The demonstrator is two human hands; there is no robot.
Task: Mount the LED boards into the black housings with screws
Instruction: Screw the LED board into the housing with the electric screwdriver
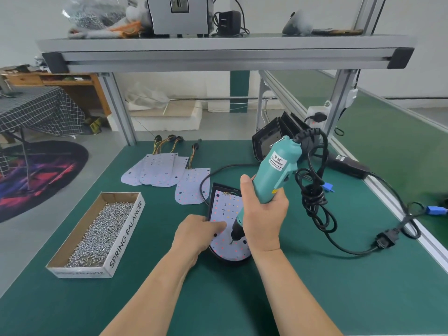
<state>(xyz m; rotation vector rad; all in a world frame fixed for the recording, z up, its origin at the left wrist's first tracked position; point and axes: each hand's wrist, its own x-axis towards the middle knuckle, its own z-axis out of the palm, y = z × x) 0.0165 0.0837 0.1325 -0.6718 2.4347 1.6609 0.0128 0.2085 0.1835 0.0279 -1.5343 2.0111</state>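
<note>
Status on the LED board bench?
Right hand grips screwdriver, bit on LED board. Left hand presses board in black housing. Cord hangs clear.

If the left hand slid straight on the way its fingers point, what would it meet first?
Probably the screwdriver, at its black tip just beyond the fingertips of the left hand, which rests on the board. The gap in depth between them is hard to judge.
</note>
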